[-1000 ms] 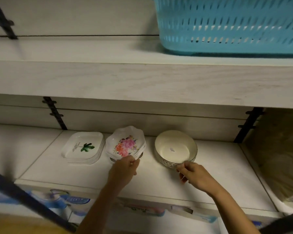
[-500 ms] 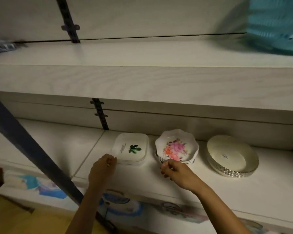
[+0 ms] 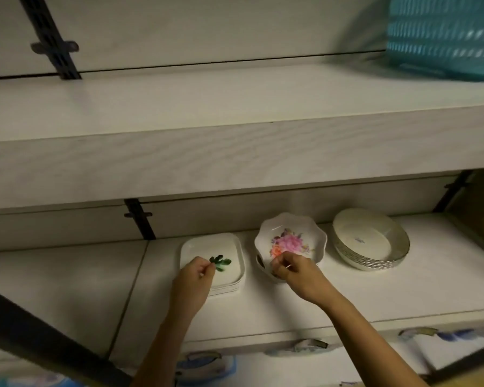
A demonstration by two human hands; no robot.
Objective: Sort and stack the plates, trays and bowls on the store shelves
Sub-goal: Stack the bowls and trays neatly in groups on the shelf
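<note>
The left hand (image 3: 193, 277) has its fingers curled over the near edge of the top of the square plates (image 3: 207, 248), but I cannot tell if it is really holding on. The right hand (image 3: 294, 270) pinches the near rim of the flower bowl (image 3: 291, 233), which sits on more bowls just beside the plates. The round bowls (image 3: 372, 241) sit to the right on the same lower shelf (image 3: 67, 289), and a blue basket (image 3: 444, 37) is on the upper shelf (image 3: 207, 107).

bare shelf (image 3: 67, 289) left, perhaps overhang (image 3: 235, 160) above
</note>
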